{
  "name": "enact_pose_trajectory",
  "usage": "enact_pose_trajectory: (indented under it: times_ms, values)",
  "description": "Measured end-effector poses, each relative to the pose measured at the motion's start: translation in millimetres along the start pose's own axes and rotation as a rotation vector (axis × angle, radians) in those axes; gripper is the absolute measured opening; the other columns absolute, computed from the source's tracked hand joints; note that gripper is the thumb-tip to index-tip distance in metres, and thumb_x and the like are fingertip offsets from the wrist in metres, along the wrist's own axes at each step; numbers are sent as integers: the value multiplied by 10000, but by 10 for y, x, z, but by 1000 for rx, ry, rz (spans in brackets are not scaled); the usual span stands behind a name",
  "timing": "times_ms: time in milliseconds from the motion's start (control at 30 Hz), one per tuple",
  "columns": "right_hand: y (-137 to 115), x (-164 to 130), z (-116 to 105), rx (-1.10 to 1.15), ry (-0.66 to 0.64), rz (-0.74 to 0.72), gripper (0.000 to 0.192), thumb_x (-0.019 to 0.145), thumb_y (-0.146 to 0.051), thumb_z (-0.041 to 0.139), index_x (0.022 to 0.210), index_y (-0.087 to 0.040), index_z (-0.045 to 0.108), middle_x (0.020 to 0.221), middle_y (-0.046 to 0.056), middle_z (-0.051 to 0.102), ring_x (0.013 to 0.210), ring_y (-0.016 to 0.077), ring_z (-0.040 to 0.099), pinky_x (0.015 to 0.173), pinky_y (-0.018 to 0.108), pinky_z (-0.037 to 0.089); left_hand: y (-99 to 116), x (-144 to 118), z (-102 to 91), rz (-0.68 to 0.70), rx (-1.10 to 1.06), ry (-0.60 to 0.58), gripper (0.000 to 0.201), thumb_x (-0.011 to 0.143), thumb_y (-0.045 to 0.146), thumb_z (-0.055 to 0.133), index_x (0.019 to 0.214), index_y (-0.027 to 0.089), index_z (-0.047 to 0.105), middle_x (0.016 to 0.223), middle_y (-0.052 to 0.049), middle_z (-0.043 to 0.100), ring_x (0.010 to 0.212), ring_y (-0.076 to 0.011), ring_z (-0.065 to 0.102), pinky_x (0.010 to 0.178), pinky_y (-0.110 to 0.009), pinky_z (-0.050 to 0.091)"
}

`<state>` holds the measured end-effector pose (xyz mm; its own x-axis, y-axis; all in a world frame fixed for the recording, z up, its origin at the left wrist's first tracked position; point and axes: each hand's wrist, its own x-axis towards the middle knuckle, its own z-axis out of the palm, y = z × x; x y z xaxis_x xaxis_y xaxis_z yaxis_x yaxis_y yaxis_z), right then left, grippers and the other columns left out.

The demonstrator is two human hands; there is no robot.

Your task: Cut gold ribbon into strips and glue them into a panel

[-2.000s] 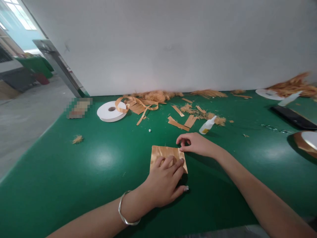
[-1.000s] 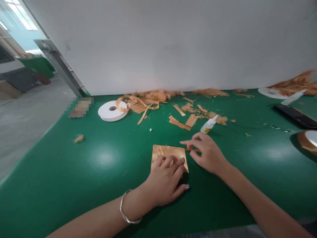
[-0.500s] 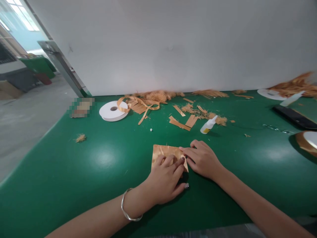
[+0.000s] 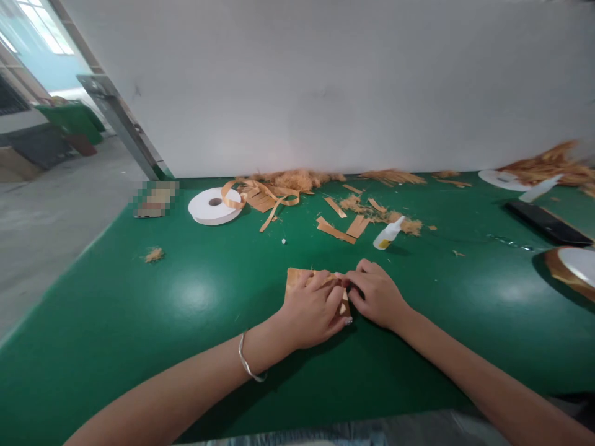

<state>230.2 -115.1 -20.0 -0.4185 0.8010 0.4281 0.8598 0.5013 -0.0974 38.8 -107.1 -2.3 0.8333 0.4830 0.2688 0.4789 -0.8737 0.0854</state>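
A squarish piece of shiny gold ribbon (image 4: 294,279) lies flat on the green table before me. Across it rests my left hand (image 4: 310,313), palm down with fingers stretched out and slightly spread; it covers most of the piece. My right hand (image 4: 374,291) is at the piece's right edge. Its fingers are curled, with the index tip and thumb closed at the upper right corner. Both hands' fingertips are close together there, so the exact grip is partly hidden. Beyond the right hand stands a small white glue bottle (image 4: 388,234), tilted in view.
A white ribbon spool (image 4: 214,207) with loose gold ribbon (image 4: 281,201) lies at the back left. Cut ribbon strips (image 4: 335,231) and frayed fibres (image 4: 302,181) are strewn along the white wall. At right are a black phone-like object (image 4: 548,223), another bottle (image 4: 542,188) and a ribbon roll (image 4: 574,266).
My left hand has slid up and forward over the ribbon piece, covering more of it, and its thumb has come nearer the piece. My right hand has barely moved.
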Motion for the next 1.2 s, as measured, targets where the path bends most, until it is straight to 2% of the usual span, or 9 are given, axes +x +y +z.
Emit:
enact_pose_trajectory:
  times_ms: [133, 267, 367, 433, 600, 700, 833, 1033, 1200]
  values:
    - [38, 1, 23, 84, 0, 125, 187, 722, -102, 444, 714, -164, 620, 673, 41, 435, 676, 189, 460, 623, 306, 367, -15, 43, 24, 32, 33, 27, 360, 915, 409, 372, 1069, 127, 536, 1169, -128, 594, 1170, -277, 436, 926, -451, 335]
    - [103, 8, 15, 293, 2, 262, 228, 738, -92, 436, 737, -195, 639, 749, 35, 463, 693, 168, 513, 637, 297, 426, -31, 39, 51, 38, 50, 23, 372, 922, 402, 343, 1067, 123, 542, 1109, -134, 615, 1144, -279, 454, 925, -448, 339]
    - [125, -7, -17, 458, 66, 388, 281, 747, -73, 406, 781, -215, 647, 827, 42, 490, 737, 162, 556, 608, 276, 457, -38, 35, 59, 39, 56, 4, 375, 911, 423, 356, 1012, 124, 560, 1033, -130, 628, 1116, -286, 470, 914, -449, 347]
    - [118, -26, -29, 460, 129, 418, 303, 744, -63, 396, 796, -211, 655, 845, 51, 493, 751, 166, 562, 589, 272, 458, -38, 34, 58, 37, 57, 6, 365, 910, 417, 358, 983, 126, 565, 1019, -127, 628, 1102, -285, 476, 910, -449, 350]
    - [75, -62, 5, 185, 145, 204, 341, 733, -65, 430, 896, -194, 700, 815, 66, 494, 751, 194, 525, 687, 342, 434, -28, 35, 38, 6, 40, 16, 351, 917, 386, 350, 1024, 119, 550, 1146, -129, 592, 1108, -275, 467, 917, -434, 355]
    - [52, -64, 19, 87, 131, 134, 340, 734, -70, 442, 904, -186, 714, 834, 81, 511, 725, 191, 496, 682, 341, 409, -28, 33, 38, -27, 28, 25, 381, 910, 401, 365, 1097, 108, 521, 1249, -141, 540, 1151, -279, 432, 922, -429, 354]
    - [25, -52, 7, 33, 140, 82, 320, 771, -91, 443, 888, -178, 727, 814, 87, 520, 687, 180, 470, 665, 325, 391, -39, 26, 51, -26, 11, 29, 437, 905, 431, 368, 1169, 104, 489, 1248, -134, 545, 1191, -288, 402, 955, -445, 323]
    - [14, -38, 29, 9, 179, 23, 296, 794, -112, 444, 861, -166, 727, 747, 73, 497, 662, 174, 440, 628, 302, 354, -46, 41, 56, 8, 59, 1, 464, 884, 465, 397, 1127, 90, 522, 1129, -134, 597, 1132, -301, 448, 933, -459, 338]
    - [4, -37, 61, 15, 164, 62, 251, 759, -101, 443, 707, -150, 684, 669, 50, 436, 647, 175, 427, 605, 287, 331, -28, 54, 99, 60, 181, 34, 440, 903, 409, 374, 1120, 63, 540, 1129, -151, 600, 1053, -288, 498, 889, -435, 371]
